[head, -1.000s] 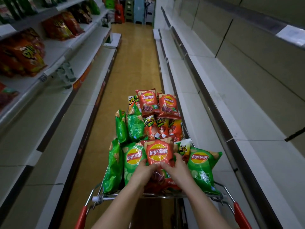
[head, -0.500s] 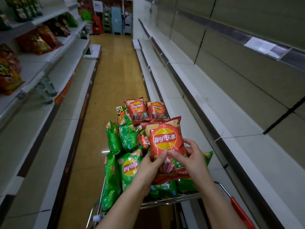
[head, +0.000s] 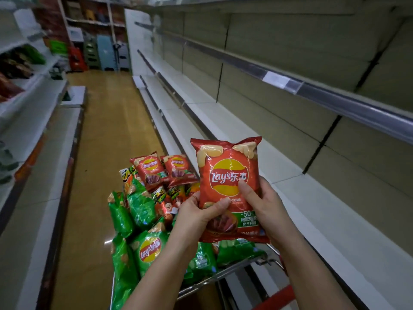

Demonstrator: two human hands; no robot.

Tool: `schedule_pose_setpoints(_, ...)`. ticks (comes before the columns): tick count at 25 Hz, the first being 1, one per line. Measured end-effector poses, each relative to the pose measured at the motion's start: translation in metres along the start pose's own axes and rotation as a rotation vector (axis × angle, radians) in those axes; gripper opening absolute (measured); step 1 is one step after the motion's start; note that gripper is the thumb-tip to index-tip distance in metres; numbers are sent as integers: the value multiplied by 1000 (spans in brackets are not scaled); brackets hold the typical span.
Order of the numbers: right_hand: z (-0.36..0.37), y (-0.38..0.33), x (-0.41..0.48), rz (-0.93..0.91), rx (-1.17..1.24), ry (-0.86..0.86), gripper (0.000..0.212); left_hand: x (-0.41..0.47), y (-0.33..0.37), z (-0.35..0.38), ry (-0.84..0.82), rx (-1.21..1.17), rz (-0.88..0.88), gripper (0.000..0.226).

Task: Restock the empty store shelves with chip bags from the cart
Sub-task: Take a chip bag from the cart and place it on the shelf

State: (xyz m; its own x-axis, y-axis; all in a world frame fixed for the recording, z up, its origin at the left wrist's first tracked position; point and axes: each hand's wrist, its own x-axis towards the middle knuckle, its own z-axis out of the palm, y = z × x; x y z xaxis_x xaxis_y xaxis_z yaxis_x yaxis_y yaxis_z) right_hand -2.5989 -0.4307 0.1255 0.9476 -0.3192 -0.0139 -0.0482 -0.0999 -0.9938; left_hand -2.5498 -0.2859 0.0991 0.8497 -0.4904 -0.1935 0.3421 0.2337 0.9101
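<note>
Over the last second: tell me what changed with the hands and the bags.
The left hand and right hand lifted the red Lay's bag up off the pile in the cart, toward the right-side shelves. They had just taken hold of it a second ago and grip it still. The other bags remain in the cart.

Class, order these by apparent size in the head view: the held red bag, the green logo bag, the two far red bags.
Held red bag, though it is nearest the camera.
Green logo bag.
Left far red bag and right far red bag: alike, unranked.
</note>
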Motion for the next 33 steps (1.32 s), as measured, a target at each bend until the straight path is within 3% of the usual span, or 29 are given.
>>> schedule_pose_setpoints(9,-109,-61,-110,-172,39,307,34,-58,19,133,-362,96,82,68)
schedule_pose_setpoints(15,-196,-93,-225,-230,-85,498,65,-127,7,249,-549,115,91,60)
schedule_pose_setpoints(18,-234,-110,-286,-205,-124,564,67,-163,0,302,-641,131,99,60)
schedule_pose_setpoints(22,-284,-124,-349,-178,-224,723,54,-208,-5,368,-790,215,74,48)
schedule_pose_setpoints(25,-319,-135,-381,-130,-339,844,69,-231,-1,412,-919,323,21,50)
schedule_pose_setpoints(26,-330,-138,-390,-116,-340,865,68,-235,0,426,-951,367,8,54)
schedule_pose_setpoints(29,-359,-147,-420,-57,-253,902,37,-246,-1,469,-1053,487,-2,64)
schedule_pose_setpoints(33,-400,-157,-451,42,-122,1053,41,-248,-7,534,-1158,540,-59,59)
